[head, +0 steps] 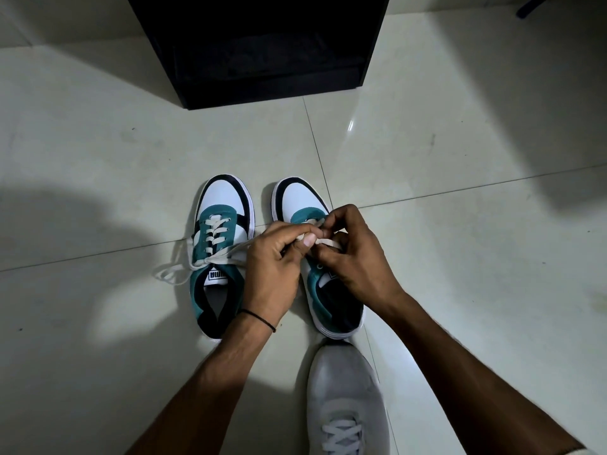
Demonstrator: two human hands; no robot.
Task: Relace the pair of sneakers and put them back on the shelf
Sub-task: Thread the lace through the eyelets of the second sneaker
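We are pinching a flat cream shoelace (323,242) between both sets of fingertips, our left hand (274,267) pressed shut on one stretch of it and our right hand (356,254) closing on the other, directly above the eyelets. Going from the left, the teal, white and black left sneaker (223,244) is standing on the pale tiled floor (98,159), already laced and knotted, its loose loops trailing off to its left side. Just beside it, the matching right sneaker (315,208) is lying under our hands, its long axis running away from us, toe pointing toward the black shelf unit (262,50) ahead. Both hands are sitting equally close over its lacing, so the lace ends are rising straight up into the grip. Our knuckles are hiding most eyelets, so we cannot tell how many rows are threaded. A grey worn shoe (345,389) is planted nearest us.
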